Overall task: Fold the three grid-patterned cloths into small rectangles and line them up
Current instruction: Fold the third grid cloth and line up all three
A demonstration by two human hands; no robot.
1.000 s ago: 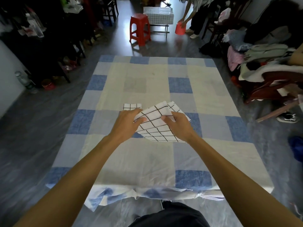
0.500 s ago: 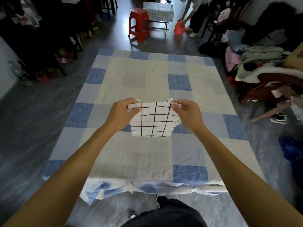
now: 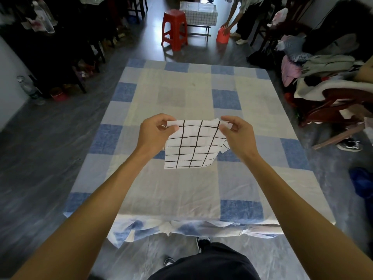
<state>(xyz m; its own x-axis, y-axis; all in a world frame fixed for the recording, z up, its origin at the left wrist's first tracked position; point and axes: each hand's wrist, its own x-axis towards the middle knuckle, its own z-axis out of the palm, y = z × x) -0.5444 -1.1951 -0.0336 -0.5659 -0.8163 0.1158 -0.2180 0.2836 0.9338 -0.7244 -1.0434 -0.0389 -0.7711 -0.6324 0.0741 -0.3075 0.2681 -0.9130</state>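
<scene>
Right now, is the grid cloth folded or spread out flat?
Folded and held up: the grid cloth hangs from the left hand and right hand pinching its top corners; a second layer shows at its right edge.

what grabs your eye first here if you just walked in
The white grid cloth is held up at centre frame, its top corners pinched by the left hand and right hand, over the table's blue-and-cream checked cover. Beyond the table's far end stands a bright red stool, and a heap of clothes fills the chairs at the right.
</scene>
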